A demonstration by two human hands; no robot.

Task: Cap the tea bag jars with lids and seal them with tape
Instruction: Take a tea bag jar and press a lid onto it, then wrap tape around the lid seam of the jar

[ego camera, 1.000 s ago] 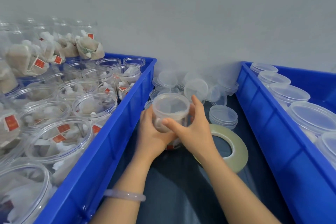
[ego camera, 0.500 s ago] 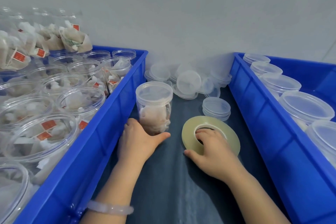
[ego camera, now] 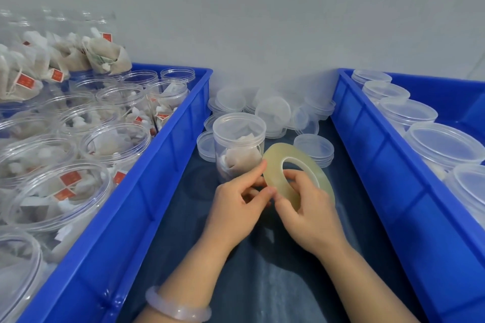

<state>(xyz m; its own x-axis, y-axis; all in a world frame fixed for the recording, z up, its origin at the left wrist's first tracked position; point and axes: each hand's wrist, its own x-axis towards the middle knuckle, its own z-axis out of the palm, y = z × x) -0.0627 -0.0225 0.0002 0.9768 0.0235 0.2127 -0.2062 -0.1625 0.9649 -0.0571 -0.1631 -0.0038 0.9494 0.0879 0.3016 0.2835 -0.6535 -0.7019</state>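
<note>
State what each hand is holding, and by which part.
The right hand grips the tape roll, fingers through its hole; the left hand pinches the roll's outer edge.

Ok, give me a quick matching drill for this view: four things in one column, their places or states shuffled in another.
1 tape roll
2 capped jar
3 left crate
4 right crate

A holds open tea bag jars
B gripped by left hand and right hand
C holds lidded jars
D stands on the dark mat

Pairs: 1-B, 2-D, 3-A, 4-C
</note>
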